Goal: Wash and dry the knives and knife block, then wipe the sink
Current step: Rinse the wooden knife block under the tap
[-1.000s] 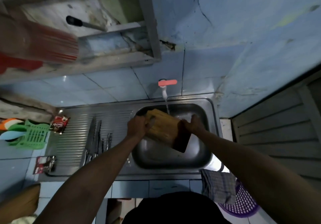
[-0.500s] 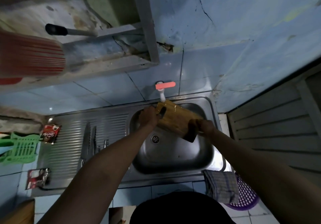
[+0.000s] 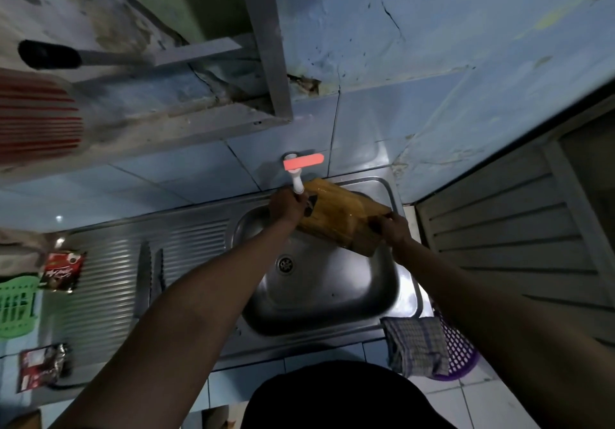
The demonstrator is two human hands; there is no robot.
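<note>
Knife block [image 3: 339,219]: wooden, rigid, likely heavy, wet-slick. Held under tap [image 3: 297,182]; left hand [image 3: 287,206], right hand [image 3: 391,229] fingers clamped on opposite ends.

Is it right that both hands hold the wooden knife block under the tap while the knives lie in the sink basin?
Not quite. The head view shows the knives on the ribbed steel drainboard, not in the basin. Both hands do hold the wooden knife block under the tap.
</note>
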